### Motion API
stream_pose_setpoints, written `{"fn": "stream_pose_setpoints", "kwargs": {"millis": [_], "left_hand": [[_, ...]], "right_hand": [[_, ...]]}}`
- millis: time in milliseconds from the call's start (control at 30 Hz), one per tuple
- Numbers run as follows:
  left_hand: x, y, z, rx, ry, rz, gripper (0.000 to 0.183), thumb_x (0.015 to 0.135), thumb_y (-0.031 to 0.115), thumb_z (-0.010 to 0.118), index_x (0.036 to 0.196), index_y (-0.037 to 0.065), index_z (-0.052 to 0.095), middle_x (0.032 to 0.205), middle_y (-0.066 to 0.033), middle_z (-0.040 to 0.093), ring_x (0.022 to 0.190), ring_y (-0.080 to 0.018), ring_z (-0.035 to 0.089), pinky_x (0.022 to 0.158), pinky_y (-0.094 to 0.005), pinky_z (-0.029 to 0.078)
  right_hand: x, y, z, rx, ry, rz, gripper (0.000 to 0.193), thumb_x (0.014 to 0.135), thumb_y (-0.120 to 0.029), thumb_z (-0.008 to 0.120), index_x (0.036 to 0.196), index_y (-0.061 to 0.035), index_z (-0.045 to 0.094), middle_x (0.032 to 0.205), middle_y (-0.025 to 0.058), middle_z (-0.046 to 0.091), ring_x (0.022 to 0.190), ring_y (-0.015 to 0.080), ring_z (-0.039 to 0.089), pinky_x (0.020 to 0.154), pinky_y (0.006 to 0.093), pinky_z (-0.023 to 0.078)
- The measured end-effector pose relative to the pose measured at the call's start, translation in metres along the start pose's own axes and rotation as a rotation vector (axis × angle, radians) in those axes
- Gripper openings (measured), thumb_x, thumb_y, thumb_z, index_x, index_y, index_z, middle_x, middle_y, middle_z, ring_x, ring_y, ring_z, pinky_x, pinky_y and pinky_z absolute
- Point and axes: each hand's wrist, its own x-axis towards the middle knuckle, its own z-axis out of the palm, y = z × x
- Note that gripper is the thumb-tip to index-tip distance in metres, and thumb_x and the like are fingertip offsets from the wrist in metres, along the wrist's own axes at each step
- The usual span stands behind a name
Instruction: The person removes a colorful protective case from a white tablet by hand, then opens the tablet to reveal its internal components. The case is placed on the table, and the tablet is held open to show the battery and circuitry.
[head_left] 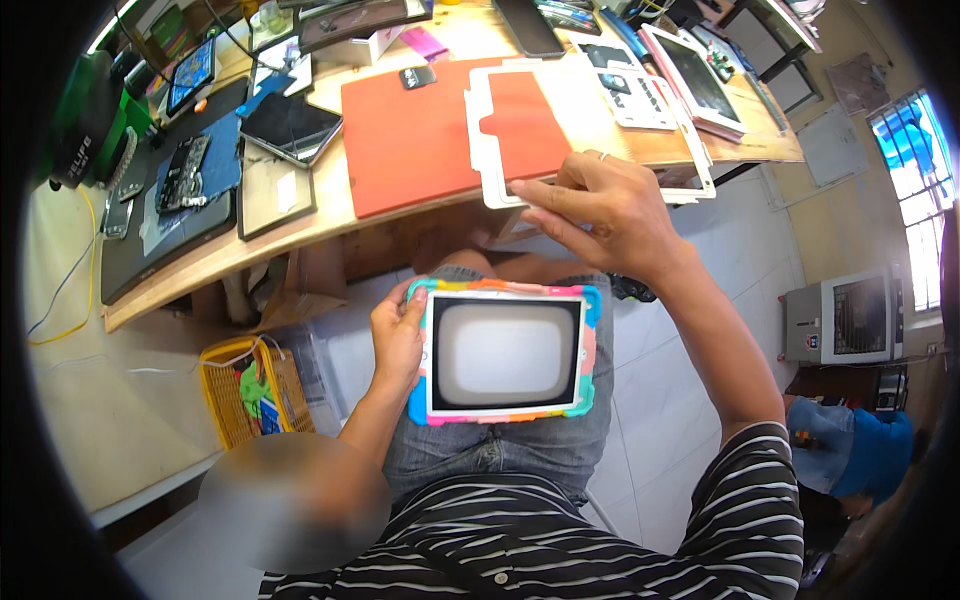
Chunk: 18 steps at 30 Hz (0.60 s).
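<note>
On my lap lies a white-bordered tablet (508, 355) with a lit, pale screen that darkens at its edges. A multicoloured bumper case (418, 403) surrounds it. My left hand (398, 342) grips the case's left side, thumb on the front near the upper corner. Above the table's front edge, my right hand (608, 208) pinches a thin white rectangular frame (484, 150) by its near edge. The frame's middle is open, so the orange-red mat (415, 140) shows through it. A small black object (418, 77) rests on the mat.
The wooden table (330, 232) also bears a dark tablet (290, 128), a circuit board (184, 175), a white panel (632, 98) and a pink-edged tablet (695, 80). A yellow basket (228, 400) stands below at left. An air cooler (842, 318) and another person (850, 450) are at right.
</note>
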Motion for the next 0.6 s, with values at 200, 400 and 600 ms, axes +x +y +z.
{"fn": "stream_pose_setpoints", "kwargs": {"millis": [200,400,600], "left_hand": [[0.006,-0.001,0.003,-0.015,-0.037,-0.061,0.041,0.102,0.019,0.069,0.128,-0.012,0.061,0.111,-0.0173,0.073,0.096,-0.0178,0.071,0.085,-0.03,0.056],[0.004,0.002,-0.012,-0.212,-0.047,-0.208,0.044,0.104,0.029,0.065,0.118,-0.013,0.065,0.105,-0.0157,0.073,0.089,-0.0179,0.071,0.081,-0.0289,0.057],[0.004,0.012,-0.003,-0.106,-0.049,-0.226,0.042,0.102,0.03,0.069,0.112,-0.01,0.068,0.099,-0.0137,0.074,0.082,-0.0155,0.07,0.075,-0.0281,0.057]], "right_hand": [[-0.008,0.03,0.033,0.001,-0.074,0.003,0.028,0.089,-0.02,0.079,0.116,-0.0114,0.079,0.078,0.0072,0.058,0.069,0.0244,0.057,0.064,0.0378,0.046],[-0.011,0.018,0.043,0.122,0.031,0.125,0.025,0.091,-0.022,0.078,0.113,-0.0108,0.077,0.097,0.0092,0.069,0.088,0.027,0.064,0.081,0.0376,0.05],[-0.084,-0.036,-0.044,0.712,0.506,0.359,0.022,0.091,-0.013,0.066,0.104,0.0048,0.069,0.104,0.0137,0.068,0.089,0.0239,0.067,0.081,0.0346,0.055]]}}
